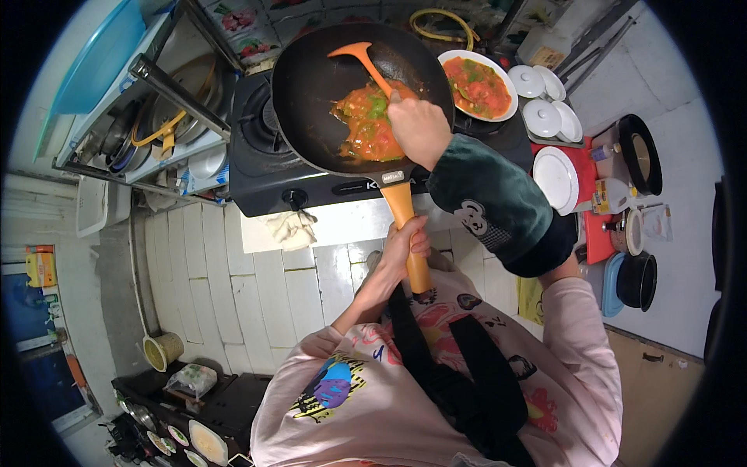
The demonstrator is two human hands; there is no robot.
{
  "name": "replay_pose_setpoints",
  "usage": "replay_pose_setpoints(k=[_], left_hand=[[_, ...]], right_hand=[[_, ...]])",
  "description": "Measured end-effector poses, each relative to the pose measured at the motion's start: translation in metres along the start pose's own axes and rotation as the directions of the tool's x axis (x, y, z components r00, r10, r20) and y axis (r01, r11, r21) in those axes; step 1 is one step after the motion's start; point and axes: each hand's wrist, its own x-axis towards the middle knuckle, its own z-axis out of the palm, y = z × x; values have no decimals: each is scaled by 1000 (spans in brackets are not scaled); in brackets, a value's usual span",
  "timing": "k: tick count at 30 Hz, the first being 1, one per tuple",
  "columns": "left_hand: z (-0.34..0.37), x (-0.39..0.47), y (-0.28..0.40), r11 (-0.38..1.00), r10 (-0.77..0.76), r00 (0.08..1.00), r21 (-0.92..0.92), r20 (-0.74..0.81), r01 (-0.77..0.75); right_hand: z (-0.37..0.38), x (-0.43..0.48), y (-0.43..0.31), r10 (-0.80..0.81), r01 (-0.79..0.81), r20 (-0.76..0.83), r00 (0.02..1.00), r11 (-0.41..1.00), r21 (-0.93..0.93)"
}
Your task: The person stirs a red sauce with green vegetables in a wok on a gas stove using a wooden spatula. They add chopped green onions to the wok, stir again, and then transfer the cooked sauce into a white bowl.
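Note:
My left hand (404, 245) is wrapped around the yellow-orange handle (398, 204) of a dark wok (306, 111). The wok is above a black gas stove (257, 181). With my right hand (420, 129), in a dark green sleeve cover (502, 201), I grip an orange spatula (369, 63) by its shaft. The rest of its shaft is hidden in my fist. The spatula's head rests against or hovers over the wok's far wall; which one I cannot tell. A saucy red and green dish of food (367, 131) lies in the wok beneath my right hand.
Right of the wok, a white plate (512, 108) holds similar red and green food. Beyond it are white lidded pots (528, 82) and a stack of white plates (554, 181). A metal rack with pans (175, 117) stands at the left. A cloth (292, 229) hangs below the stove.

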Motion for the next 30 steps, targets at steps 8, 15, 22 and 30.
replay_pose_setpoints(k=[8, 15, 22, 30], left_hand=[[6, -2, 0, 1000, 17, 999, 0, -33, -17], [6, -1, -3, 1000, 10, 996, 13, -87, -9], [2, 2, -4, 1000, 5, 999, -27, -40, -6], [-1, 1, -2, 1000, -2, 1000, -25, -1, 2]], right_hand=[[16, -66, 1, 59, -54, 36, 998, 989, -136], [-26, -40, 13, -92, 78, -250, 964, 995, -66], [17, -25, 12, -128, 123, 1, 992, 952, -280], [-25, -70, 26, -164, 153, 19, 986, 861, -484]])
